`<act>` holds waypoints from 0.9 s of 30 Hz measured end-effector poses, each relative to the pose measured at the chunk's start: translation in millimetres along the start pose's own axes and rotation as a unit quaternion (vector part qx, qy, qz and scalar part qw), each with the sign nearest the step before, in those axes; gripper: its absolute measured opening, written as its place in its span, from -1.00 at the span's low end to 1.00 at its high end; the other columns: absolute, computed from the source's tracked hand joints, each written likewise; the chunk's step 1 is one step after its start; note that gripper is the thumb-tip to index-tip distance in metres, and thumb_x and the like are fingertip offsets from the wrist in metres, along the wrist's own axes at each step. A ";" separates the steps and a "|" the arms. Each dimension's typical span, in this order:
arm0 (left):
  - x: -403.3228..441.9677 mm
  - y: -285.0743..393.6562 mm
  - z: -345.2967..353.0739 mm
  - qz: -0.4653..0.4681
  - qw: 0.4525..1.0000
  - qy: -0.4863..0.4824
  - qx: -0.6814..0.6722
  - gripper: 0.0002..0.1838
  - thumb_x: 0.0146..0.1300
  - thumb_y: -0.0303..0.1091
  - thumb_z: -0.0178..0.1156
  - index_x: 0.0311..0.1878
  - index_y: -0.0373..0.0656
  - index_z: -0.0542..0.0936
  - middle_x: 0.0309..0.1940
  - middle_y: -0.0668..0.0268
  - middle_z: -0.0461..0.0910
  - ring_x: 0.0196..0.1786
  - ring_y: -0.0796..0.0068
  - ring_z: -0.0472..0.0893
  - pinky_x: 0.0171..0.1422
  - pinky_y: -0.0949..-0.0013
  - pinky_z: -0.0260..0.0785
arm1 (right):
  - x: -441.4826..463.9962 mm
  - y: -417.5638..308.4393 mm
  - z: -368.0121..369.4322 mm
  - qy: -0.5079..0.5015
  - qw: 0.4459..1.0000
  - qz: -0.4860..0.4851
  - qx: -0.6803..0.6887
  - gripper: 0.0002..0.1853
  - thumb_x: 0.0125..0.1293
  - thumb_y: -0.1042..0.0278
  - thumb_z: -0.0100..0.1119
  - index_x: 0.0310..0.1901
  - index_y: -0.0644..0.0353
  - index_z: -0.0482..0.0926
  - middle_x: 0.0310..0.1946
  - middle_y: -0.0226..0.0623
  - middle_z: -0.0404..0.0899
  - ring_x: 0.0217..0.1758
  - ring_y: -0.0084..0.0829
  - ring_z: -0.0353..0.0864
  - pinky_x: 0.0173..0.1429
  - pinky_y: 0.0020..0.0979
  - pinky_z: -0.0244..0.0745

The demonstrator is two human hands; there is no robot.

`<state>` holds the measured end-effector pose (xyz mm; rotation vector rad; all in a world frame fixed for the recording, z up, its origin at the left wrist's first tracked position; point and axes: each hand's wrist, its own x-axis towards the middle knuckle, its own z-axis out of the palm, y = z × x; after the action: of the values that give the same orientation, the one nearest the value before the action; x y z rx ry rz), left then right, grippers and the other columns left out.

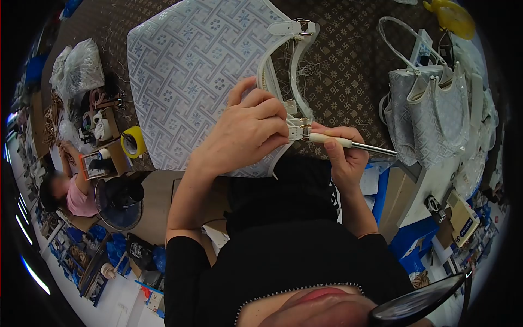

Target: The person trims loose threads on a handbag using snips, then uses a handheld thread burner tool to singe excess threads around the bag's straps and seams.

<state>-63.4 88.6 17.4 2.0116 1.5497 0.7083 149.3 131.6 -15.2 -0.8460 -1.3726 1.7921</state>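
A pale patterned bag lies on the brown patterned table. My left hand is closed on the white strap end with its metal buckle at the bag's near right edge. Its fingers are bent over the strap. My right hand holds a tool with a white handle and a metal shaft that points right. The handle's left end meets the buckle. A second buckled strap sits at the bag's far right corner, and a curved white strap runs between the two buckles.
Finished-looking pale bags stand at the right. A yellow tape roll, plastic-wrapped goods and a box are at the left. Beyond them a person in pink sits near a fan. Loose threads lie on the brown table.
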 end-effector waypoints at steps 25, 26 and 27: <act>3.7 -8.1 4.8 0.005 1.000 0.027 -0.013 -0.88 0.03 -0.34 0.28 -0.45 -0.06 0.51 -0.32 0.47 0.51 -0.09 0.49 0.48 0.39 0.17 -0.07 | -9.4 -5.9 -11.0 -0.090 0.990 -0.006 -0.106 -0.82 0.12 0.54 -0.05 -0.33 0.22 0.59 -0.38 -0.34 0.59 -0.10 -0.41 0.49 0.02 -0.40 0.36; 4.5 -7.9 4.3 0.012 1.000 0.011 -0.015 -0.88 0.03 -0.34 0.28 -0.45 -0.06 0.51 -0.32 0.47 0.51 -0.09 0.49 0.48 0.39 0.17 -0.07 | -13.8 -5.6 -10.7 -0.074 0.992 -0.004 -0.100 -0.82 0.12 0.54 -0.05 -0.33 0.22 0.59 -0.38 -0.34 0.59 -0.10 -0.41 0.49 0.02 -0.40 0.36; 5.2 -7.7 3.7 0.005 1.000 0.010 -0.009 -0.88 0.02 -0.34 0.28 -0.44 -0.06 0.51 -0.31 0.47 0.52 -0.08 0.48 0.48 0.38 0.17 -0.07 | -15.7 -3.0 -12.1 -0.110 0.984 0.002 -0.141 -0.81 0.12 0.54 -0.04 -0.32 0.20 0.60 -0.38 -0.34 0.58 -0.11 -0.43 0.47 0.03 -0.40 0.34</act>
<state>-65.3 95.1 10.1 2.0050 1.5404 0.7458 168.2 125.0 -13.8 -0.8125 -1.8008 1.7585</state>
